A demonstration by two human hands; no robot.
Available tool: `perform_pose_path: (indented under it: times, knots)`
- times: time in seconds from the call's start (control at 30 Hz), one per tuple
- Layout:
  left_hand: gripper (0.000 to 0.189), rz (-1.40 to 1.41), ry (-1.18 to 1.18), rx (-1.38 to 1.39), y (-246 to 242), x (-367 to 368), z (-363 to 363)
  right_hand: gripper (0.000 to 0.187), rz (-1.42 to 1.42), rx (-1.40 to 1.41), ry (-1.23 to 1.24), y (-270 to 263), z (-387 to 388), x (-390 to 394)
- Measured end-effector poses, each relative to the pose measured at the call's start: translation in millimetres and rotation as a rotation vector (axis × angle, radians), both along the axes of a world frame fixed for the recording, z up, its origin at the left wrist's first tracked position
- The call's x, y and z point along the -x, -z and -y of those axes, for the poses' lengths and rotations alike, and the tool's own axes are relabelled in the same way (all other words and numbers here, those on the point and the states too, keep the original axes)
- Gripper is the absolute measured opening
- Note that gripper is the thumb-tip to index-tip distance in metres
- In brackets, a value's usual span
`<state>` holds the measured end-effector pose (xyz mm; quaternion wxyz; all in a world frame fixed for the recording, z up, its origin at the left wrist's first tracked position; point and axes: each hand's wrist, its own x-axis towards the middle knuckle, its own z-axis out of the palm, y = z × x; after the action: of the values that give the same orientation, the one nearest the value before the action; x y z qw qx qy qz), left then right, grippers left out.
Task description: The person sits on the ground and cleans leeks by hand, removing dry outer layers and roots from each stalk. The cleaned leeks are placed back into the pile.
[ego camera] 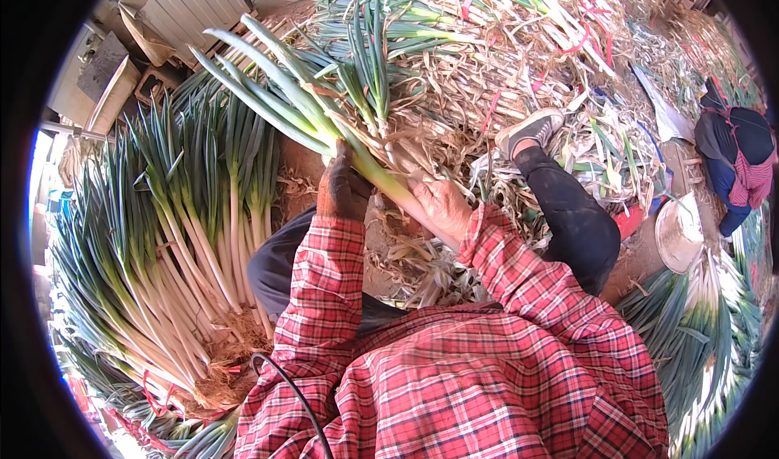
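A thick green onion (384,178) slants across in front of me, its green leaves (286,103) toward the upper left and its pale stem toward my right sleeve. My left hand (345,182), in a dark and orange work glove, grips it where the leaves part. Bare, my right hand (441,206) lies against the pale stem, with dry outer skin at its fingers. The stem's lower end is hidden by my right hand and sleeve. Dry, torn husks (420,270) lie on the ground below.
On my left lies a large stack of green onions (188,246) with roots. Bundles with red ties (584,27) cover the ground ahead. A straw hat (678,233), a seated person (733,155) and more green onions (688,337) are at right. A black cable (295,386) crosses my left sleeve.
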<state>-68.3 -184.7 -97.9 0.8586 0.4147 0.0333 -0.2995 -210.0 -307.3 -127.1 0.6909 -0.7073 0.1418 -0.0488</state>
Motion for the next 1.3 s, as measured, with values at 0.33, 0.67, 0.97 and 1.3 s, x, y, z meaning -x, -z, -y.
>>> perform_pose_path:
  times: [0.33, 0.67, 0.97, 1.3]
  knots:
    - [0.059, -0.051, 0.0, 0.229, -17, -4, -19, 0.034, -0.753, 1.176, -0.7, 139, 77, 71]
    - [0.055, 0.03, -0.06, 0.342, -37, -48, -38, 0.065, -0.28, 0.296, -0.007, 51, 26, 29]
    - [0.039, 0.086, -0.206, -0.174, -16, -71, -40, 0.039, -0.469, -0.305, -0.244, 29, -30, 52]
    - [0.018, -0.188, 0.049, -0.142, 71, -52, -32, 0.049, -0.001, -0.36, -0.341, 9, -53, 8]
